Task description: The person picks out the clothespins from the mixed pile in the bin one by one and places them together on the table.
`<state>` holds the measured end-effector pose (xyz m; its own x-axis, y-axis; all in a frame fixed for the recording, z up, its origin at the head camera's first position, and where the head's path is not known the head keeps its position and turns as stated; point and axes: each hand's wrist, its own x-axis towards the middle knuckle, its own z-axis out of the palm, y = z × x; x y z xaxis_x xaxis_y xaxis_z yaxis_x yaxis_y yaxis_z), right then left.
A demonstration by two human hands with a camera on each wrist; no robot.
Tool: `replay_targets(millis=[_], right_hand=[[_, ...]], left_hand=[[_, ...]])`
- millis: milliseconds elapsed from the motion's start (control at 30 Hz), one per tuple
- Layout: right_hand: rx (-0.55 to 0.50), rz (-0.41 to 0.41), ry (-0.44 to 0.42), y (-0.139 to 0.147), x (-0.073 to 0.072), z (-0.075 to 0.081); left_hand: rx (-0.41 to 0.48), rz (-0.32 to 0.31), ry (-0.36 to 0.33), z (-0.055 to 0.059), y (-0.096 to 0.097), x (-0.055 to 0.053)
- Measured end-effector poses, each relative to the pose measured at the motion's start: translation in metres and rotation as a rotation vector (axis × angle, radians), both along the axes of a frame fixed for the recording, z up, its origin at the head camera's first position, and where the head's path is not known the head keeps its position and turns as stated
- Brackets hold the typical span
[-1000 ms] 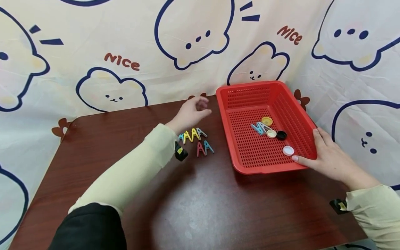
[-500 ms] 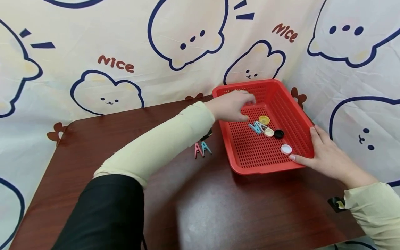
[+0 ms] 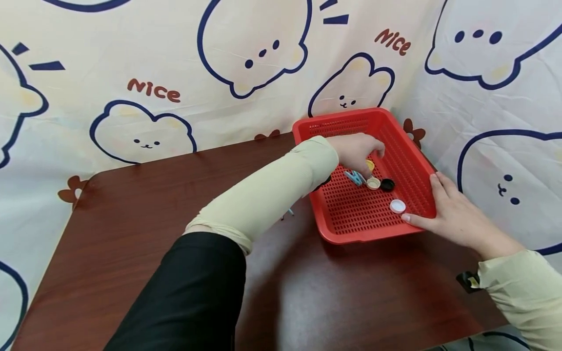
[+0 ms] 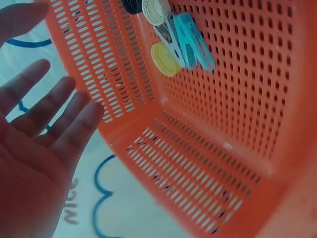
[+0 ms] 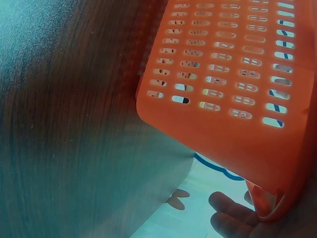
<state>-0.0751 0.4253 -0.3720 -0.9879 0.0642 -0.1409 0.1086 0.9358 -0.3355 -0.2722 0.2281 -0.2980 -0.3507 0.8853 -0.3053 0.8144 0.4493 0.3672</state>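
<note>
My left hand is inside the red basket in the head view, above the clothespins. In the left wrist view its fingers are spread and hold nothing. Beneath it are a light blue clothespin, a grey clothespin and a yellow cap. Cream, black and white caps lie on the basket floor. My right hand grips the near right corner of the red basket, thumb over the rim and fingers along the outer side.
The basket stands on a dark brown table, close to the patterned cloth behind it. Left of the basket, the tip of a blue clothespin shows past my left sleeve, which covers that area.
My left hand has moved right, from above the clothespins on the table to inside the basket. My right hand keeps its hold on the rim. The head view has shifted slightly.
</note>
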Motion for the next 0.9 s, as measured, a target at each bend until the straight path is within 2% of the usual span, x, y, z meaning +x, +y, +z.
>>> replay_targets(millis=[167, 233, 333, 467, 667, 900], right_hand=[[0.005, -0.003, -0.006, 0.0, -0.002, 0.001], [0.009, -0.005, -0.004, 0.0, -0.002, 0.002], [0.016, -0.005, -0.002, 0.001, -0.003, 0.003], [0.019, 0.007, 0.009, 0.001, -0.003, 0.003], [0.019, 0.017, 0.027, 0.0, -0.002, 0.001], [0.018, 0.011, 0.035, 0.001, -0.001, -0.001]], left_hand=[[0.137, 0.1, -0.312, -0.012, 0.004, -0.015], [0.188, 0.139, -0.4, -0.016, 0.004, -0.021], [0.224, 0.208, -0.485, -0.022, 0.003, -0.028], [0.196, 0.247, -0.507, -0.028, 0.004, -0.032], [0.104, 0.206, -0.473, -0.041, 0.011, -0.032], [0.051, 0.213, -0.453, -0.057, 0.015, -0.034]])
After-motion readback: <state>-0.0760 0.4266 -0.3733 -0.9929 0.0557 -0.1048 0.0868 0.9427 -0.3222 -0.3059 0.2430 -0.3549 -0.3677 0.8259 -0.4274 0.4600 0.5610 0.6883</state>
